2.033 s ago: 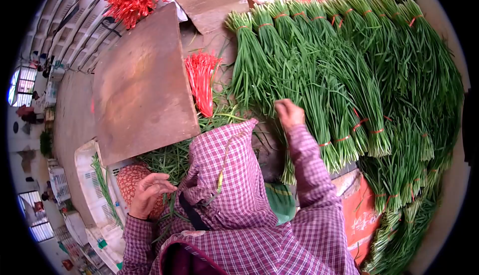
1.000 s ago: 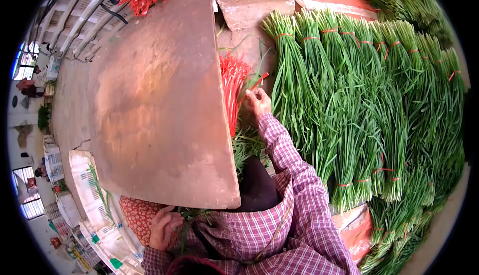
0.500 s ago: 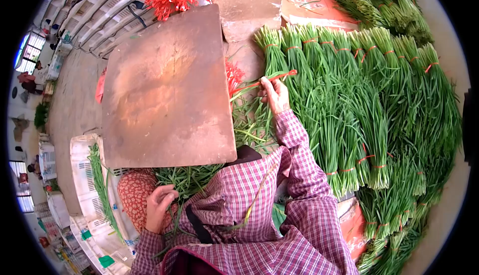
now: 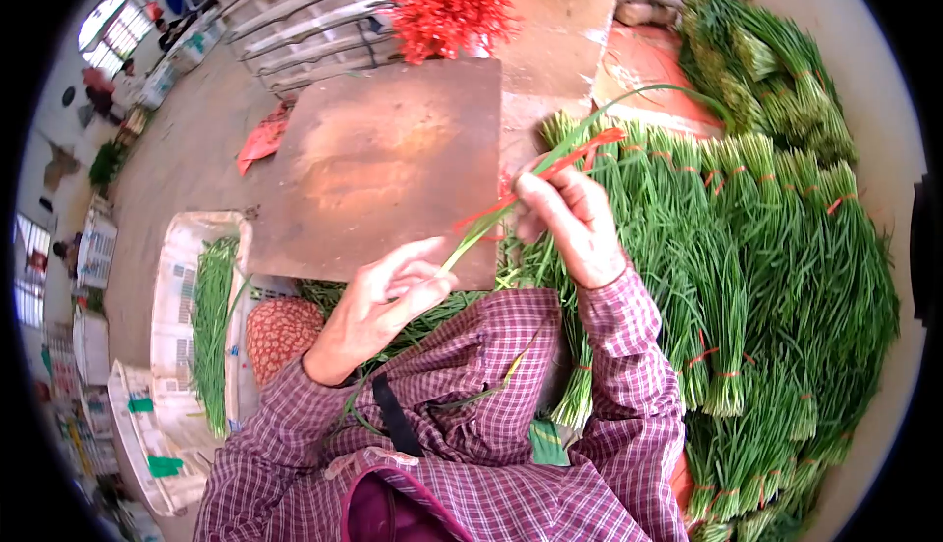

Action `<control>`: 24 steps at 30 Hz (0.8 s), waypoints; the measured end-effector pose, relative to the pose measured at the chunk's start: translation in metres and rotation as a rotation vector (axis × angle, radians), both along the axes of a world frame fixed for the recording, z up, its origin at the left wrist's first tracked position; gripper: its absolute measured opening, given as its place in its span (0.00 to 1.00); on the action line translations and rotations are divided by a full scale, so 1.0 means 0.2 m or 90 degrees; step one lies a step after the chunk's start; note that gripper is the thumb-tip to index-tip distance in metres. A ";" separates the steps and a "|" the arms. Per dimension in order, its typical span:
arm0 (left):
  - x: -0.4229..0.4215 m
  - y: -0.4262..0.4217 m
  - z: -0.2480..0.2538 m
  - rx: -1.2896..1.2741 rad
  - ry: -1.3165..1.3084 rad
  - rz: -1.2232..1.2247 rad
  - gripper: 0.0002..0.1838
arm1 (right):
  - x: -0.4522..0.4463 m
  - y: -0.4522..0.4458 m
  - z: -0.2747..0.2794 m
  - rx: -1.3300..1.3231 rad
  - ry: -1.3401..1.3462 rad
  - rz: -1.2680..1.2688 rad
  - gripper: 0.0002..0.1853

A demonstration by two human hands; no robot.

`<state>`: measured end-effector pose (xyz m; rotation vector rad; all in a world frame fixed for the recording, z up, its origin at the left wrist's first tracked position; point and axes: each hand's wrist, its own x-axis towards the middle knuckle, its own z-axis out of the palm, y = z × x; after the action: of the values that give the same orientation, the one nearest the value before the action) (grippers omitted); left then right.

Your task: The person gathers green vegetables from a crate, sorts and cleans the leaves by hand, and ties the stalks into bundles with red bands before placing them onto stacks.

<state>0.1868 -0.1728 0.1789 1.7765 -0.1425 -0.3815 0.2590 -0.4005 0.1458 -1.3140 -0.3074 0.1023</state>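
Observation:
In the head view, my right hand [image 4: 570,223] pinches a few long green leaf blades [image 4: 638,95], which look like garlic chives, together with a red tie strip [image 4: 611,137]. The blades slant across the brown board [image 4: 373,159] in front of me, one curving up to the right. At their pale lower end is my left hand [image 4: 378,301], with thumb and fingertips closed on the tip. Tied bundles of green chives [image 4: 688,237] lie in rows beside my right arm. Loose green leaves [image 4: 413,318] rest in my lap below the board.
A bunch of red tie strips [image 4: 452,11] stands behind the board. A white crate [image 4: 177,277] with chives sits at left, and another white crate [image 4: 138,434] is nearer me. More bundles [image 4: 766,70] lie at the back right. Stacked crates [image 4: 305,16] and people are farther off.
My left hand has risen from my lap to the lower end of the blades. My right hand has brought the blades and red strip over the board. The view has shifted.

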 end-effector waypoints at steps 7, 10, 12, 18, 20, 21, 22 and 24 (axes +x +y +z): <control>-0.13 0.24 -0.04 0.113 -0.009 0.040 0.15 | 0.07 0.31 -0.03 -0.053 0.000 0.072 0.12; -0.27 0.49 -0.06 0.145 0.012 0.061 0.14 | 0.15 0.39 -0.02 0.040 0.051 0.051 0.12; -0.41 0.77 -0.09 0.169 0.030 0.095 0.13 | 0.21 0.45 0.00 0.015 0.046 0.023 0.12; -1.02 1.54 0.01 0.299 0.129 0.367 0.11 | 0.43 0.69 0.10 -0.103 0.085 0.182 0.16; -1.13 1.61 0.03 0.277 0.149 0.420 0.12 | 0.53 0.82 0.06 -0.211 0.073 0.198 0.16; -1.16 1.63 0.05 0.321 0.126 0.415 0.11 | 0.58 0.89 0.00 -0.308 0.052 0.204 0.16; -1.18 1.64 0.10 0.371 0.107 0.420 0.11 | 0.68 0.96 -0.12 -0.342 0.006 0.167 0.18; -1.12 1.55 0.22 0.431 0.056 0.389 0.10 | 0.85 1.03 -0.28 -0.543 -0.130 0.115 0.19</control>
<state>-0.0369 0.1380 0.2237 2.3384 0.6528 -0.0538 0.4291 -0.1945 0.0893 -2.1465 -0.5948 0.2720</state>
